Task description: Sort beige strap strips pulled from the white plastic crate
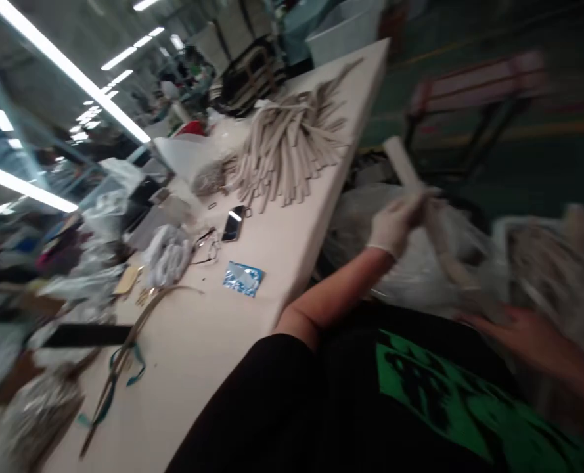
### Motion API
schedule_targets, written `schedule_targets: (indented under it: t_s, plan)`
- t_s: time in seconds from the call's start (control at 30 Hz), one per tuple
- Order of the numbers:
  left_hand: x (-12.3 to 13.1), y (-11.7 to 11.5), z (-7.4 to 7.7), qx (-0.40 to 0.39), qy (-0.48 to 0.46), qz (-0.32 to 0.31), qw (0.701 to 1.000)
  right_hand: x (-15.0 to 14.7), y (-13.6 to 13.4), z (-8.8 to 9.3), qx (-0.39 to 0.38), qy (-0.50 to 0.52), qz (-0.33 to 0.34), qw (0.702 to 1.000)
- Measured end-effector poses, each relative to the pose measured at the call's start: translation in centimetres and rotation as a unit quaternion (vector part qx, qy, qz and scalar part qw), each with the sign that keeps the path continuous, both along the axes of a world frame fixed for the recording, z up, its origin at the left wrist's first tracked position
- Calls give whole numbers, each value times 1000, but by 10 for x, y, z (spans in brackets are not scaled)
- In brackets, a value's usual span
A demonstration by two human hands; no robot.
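Observation:
My left hand (pixel 395 223), in a pale glove, is closed around a beige fabric strip (pixel 442 246). One end of the strip sticks up past the fingers, and the rest slants down to the right. The lower end meets my bare right hand (pixel 513 325), which is blurred but appears closed on it. Both hands are off the right side of the white table (pixel 188 368). A fanned bundle of similar beige strips (pixel 292 144) lies at the table's far end.
On the table are a phone (pixel 233 223), glasses (pixel 207 248), a blue-and-white packet (pixel 243 278), a white coil (pixel 167 255) and a thin strip with a teal ribbon (pixel 117 361). Plastic bags (pixel 410 276) and a filled bin (pixel 501 246) are near my hands. A pinkish bench (pixel 479 82) stands beyond.

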State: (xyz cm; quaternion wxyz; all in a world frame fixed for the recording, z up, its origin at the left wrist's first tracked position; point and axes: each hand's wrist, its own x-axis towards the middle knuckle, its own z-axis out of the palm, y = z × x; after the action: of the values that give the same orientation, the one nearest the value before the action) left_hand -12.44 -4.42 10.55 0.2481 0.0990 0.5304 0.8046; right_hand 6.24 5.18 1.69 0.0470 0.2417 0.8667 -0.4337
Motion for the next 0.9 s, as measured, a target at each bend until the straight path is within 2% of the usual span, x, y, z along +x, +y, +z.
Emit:
schedule_targets:
  t_s: [0.07,0.13,0.23,0.33,0.43,0.53,0.6,0.77,0.83,0.9]
  plan:
    - [-21,9,8,8,-40,33,999,35,10,4,-58,-34,-50,996]
    - [-42,17,8,18,-47,74,996,52,15,10,-158,-18,-63,985]
    - [-64,20,0,19,-60,57,996,64,22,22,-318,35,-80,944]
    - [-72,18,-17,13,-54,54,997,76,29,37,-414,85,-78,903]
    - [-69,18,-42,-11,-59,55,997,87,33,48,-459,138,-86,873]
    - [-60,21,-68,-43,-92,51,994,88,32,49,-487,181,-88,850]
    - [-55,22,-82,-61,-115,47,990,84,25,44,-490,169,-64,853]
    - [-57,14,-109,-107,-136,83,981,77,-10,34,-457,89,92,880]
    - [-57,10,-115,-124,-130,95,979,80,-22,33,-460,82,90,879]
    - [-50,7,-115,-132,-117,86,981,82,-27,30,-478,91,36,873]
